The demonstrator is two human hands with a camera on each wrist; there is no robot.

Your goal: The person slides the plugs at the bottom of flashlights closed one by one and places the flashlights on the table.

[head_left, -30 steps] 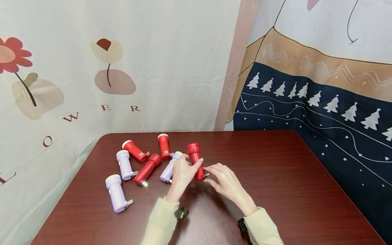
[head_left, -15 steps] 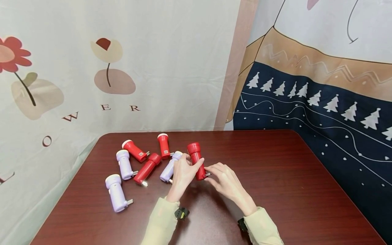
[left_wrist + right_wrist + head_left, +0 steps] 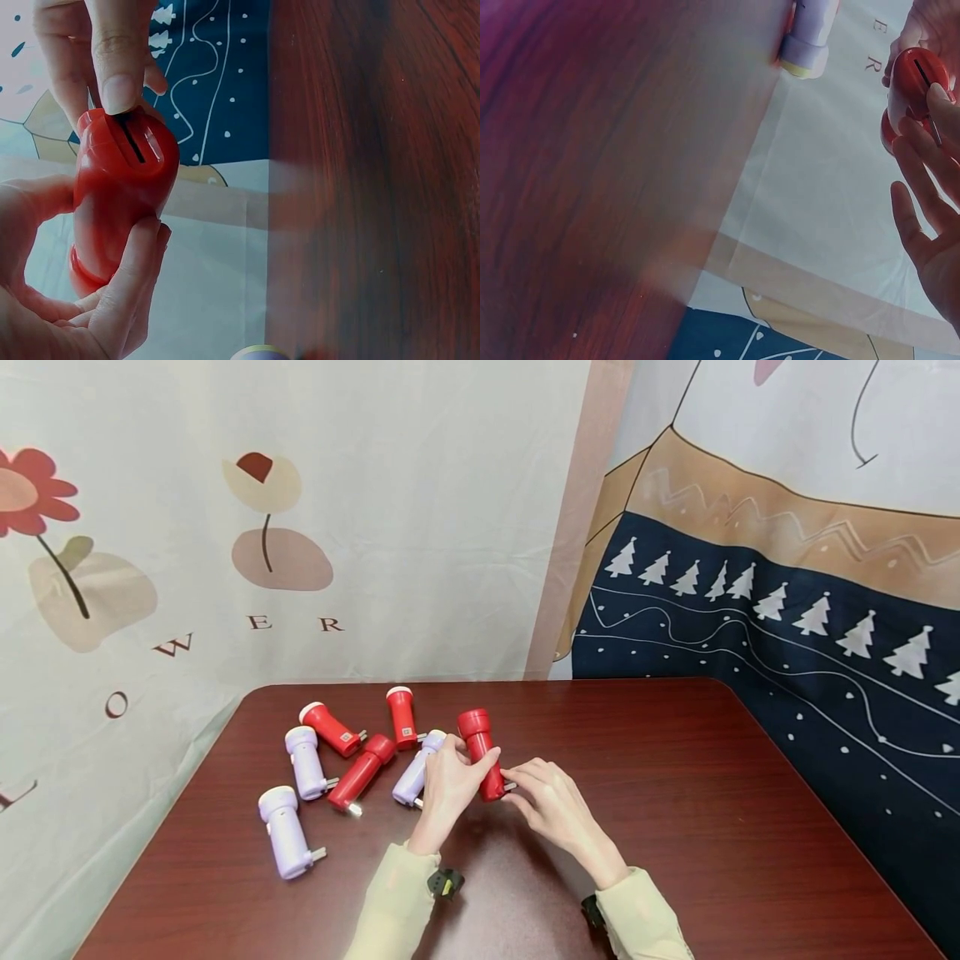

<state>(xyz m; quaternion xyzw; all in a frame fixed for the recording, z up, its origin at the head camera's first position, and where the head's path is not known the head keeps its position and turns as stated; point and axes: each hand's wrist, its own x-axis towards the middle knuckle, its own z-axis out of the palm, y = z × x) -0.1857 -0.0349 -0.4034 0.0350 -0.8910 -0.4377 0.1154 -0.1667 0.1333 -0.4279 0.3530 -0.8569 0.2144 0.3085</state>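
Observation:
A red plug-in flashlight (image 3: 476,735) is held up tilted over the table, its wide head away from me. My left hand (image 3: 448,785) grips its body; the left wrist view shows thumb and fingers on opposite sides of the red casing (image 3: 124,199). At the near end, metal plug prongs (image 3: 510,787) stick out to the right. My right hand (image 3: 558,806) pinches this end, its thumb (image 3: 120,91) beside a dark slot in the casing. In the right wrist view, a prong (image 3: 934,131) shows between the right thumb and fingers. A lavender flashlight (image 3: 412,777) lies partly behind my left hand.
Left on the brown table (image 3: 712,827) lie several more flashlights: a red one with a red head (image 3: 360,774), two red ones with white rims (image 3: 330,729) (image 3: 402,718), and two lavender ones (image 3: 306,764) (image 3: 285,835). A printed curtain (image 3: 435,527) hangs behind the table.
Almost nothing differs. Both hands stay on the red flashlight with only tiny shifts, and the other flashlights keep their places.

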